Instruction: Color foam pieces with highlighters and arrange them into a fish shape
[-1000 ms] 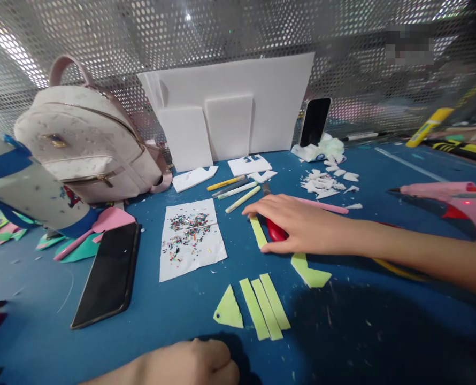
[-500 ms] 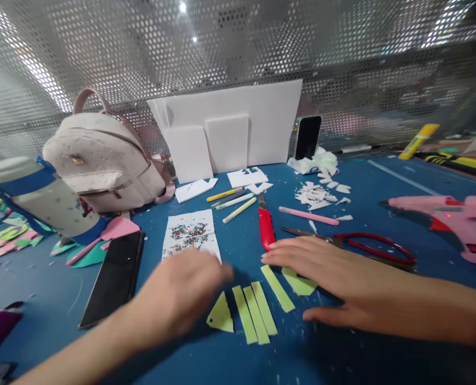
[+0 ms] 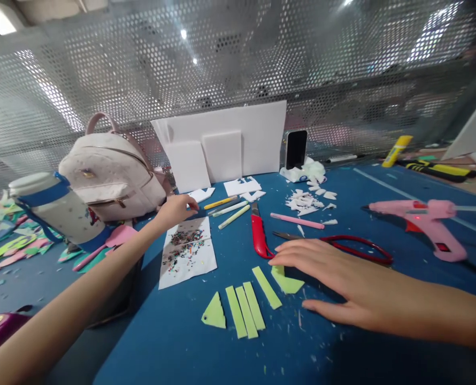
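Observation:
My left hand reaches far forward, over the top edge of a white sheet strewn with glitter, close to a white foam piece; its fingers are curled, and nothing shows in them. My right hand lies flat and open on the blue table, fingertips on a lime-green foam piece. Several lime-green strips and a green triangle lie in front of me. A red utility knife lies just beyond my right fingertips, red scissors behind the hand.
A cream backpack and a tilted bottle stand at the left. White foam boards and a phone lean on the perforated wall. Markers, white scraps, a pink stick and a pink glue gun lie around.
My left hand rose from the near edge and reached forward past the glitter sheet. My right hand drew back from the red knife to the green pieces. The view tilted upward.

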Motion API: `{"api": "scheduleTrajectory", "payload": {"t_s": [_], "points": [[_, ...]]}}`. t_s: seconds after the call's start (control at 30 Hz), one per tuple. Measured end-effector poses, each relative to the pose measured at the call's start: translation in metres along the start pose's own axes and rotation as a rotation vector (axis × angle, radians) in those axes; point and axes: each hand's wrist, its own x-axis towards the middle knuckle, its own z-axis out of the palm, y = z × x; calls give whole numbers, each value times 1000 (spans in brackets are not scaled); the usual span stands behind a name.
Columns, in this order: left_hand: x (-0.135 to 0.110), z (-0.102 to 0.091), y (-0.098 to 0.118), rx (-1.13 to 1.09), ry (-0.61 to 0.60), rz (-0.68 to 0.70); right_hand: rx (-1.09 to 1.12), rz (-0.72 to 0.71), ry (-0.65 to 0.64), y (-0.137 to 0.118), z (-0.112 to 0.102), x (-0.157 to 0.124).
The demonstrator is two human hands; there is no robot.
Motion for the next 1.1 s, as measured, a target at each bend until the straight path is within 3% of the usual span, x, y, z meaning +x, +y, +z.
{"api": "scheduleTrajectory", "payload": {"t_s": [0.2, 0.47, 0.87, 0.97, 1.1], "points": [[10, 6, -1, 31, -51, -41, -34, 22, -13, 5, 2, -9], [6, 4, 11, 97, -72, 32, 7, -19, 82, 9, 7, -11], [-7, -48, 16, 43, 63, 53, 30, -31, 134, 19, 7, -14], [-14, -60, 31, 6, 123, 81, 182, -2, 169, 18, 2, -5], [-22, -75, 65, -38, 203, 153, 639, 63, 314, 21, -13, 28]]}}
